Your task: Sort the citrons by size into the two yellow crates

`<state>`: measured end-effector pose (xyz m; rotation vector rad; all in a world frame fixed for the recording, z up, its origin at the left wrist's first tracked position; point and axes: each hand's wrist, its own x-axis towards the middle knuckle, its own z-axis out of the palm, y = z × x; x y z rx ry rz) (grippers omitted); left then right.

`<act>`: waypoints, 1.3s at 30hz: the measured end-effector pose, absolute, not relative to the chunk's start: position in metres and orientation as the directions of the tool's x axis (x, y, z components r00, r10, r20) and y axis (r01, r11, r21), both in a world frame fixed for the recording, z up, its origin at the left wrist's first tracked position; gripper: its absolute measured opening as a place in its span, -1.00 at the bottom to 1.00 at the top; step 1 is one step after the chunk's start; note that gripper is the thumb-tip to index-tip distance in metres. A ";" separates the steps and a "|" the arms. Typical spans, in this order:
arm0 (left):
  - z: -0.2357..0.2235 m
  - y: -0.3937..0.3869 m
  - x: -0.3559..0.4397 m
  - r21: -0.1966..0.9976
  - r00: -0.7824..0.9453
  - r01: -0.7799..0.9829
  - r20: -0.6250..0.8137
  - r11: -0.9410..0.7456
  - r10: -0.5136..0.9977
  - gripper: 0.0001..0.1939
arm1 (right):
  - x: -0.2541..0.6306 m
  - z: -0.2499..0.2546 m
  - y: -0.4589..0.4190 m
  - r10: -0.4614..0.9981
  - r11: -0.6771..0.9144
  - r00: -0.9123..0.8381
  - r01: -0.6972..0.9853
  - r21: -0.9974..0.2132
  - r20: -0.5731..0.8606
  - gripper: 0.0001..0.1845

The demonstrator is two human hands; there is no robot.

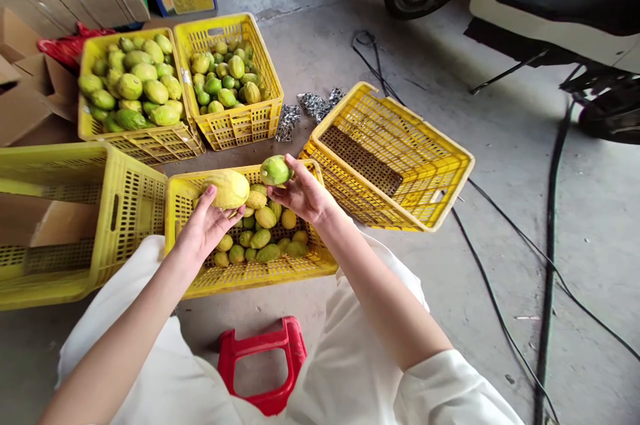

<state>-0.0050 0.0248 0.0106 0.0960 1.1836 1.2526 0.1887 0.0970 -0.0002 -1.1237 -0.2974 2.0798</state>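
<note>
Left hand (207, 221) grips a large yellow fruit (230, 189), with its thumb on top and its fingers curled underneath. The right hand (305, 193) grips a smaller green fruit (275, 171) from its right side, between the thumb and the fingers. Both fruits are held up above the far part of the middle crate (260, 283), close together but apart, the yellow fruit to the left of the green fruit. Inside the middle crate lies a pile of yellow and green fruit (265, 217).

Beyond the middle crate, to its left, 2 yellow crates stand side by side, the left full crate (155, 146) and the right full crate (240, 123), each loaded with fruit. Just left of the middle crate is a greenish-yellow crate (133, 215) with a piece of cardboard (65, 223) inside. To the right of the middle crate is another yellow crate (430, 171), set at an angle. Shiny packets (314, 106) lie on the floor beyond the middle crate. On its near side, between the person's legs, is a red stool (295, 345). Black cables (549, 225) and a pale vehicle (565, 18) are farther right of the middle crate.
</note>
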 end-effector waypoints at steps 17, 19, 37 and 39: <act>0.012 0.030 -0.004 0.631 -0.219 -0.682 -0.658 0.370 0.720 -0.64 | 0.185 0.009 0.096 0.677 -0.698 -0.317 -0.563 -0.442 -0.665 -0.95; 0.013 0.031 -0.004 0.621 -0.210 -0.691 -0.661 0.369 0.720 -0.66 | 0.185 0.008 0.096 0.680 -0.698 -0.318 -0.555 -0.452 -0.661 -0.95; 0.022 0.030 0.000 0.585 -0.192 -0.717 -0.690 0.380 0.698 -0.45 | 0.182 0.010 0.097 0.662 -0.734 -0.291 -0.437 -0.520 -0.691 -0.93; 0.021 0.030 0.000 0.590 -0.197 -0.717 -0.681 0.370 0.705 -0.50 | 0.183 0.008 0.098 0.664 -0.728 -0.266 -0.443 -0.523 -0.699 -0.92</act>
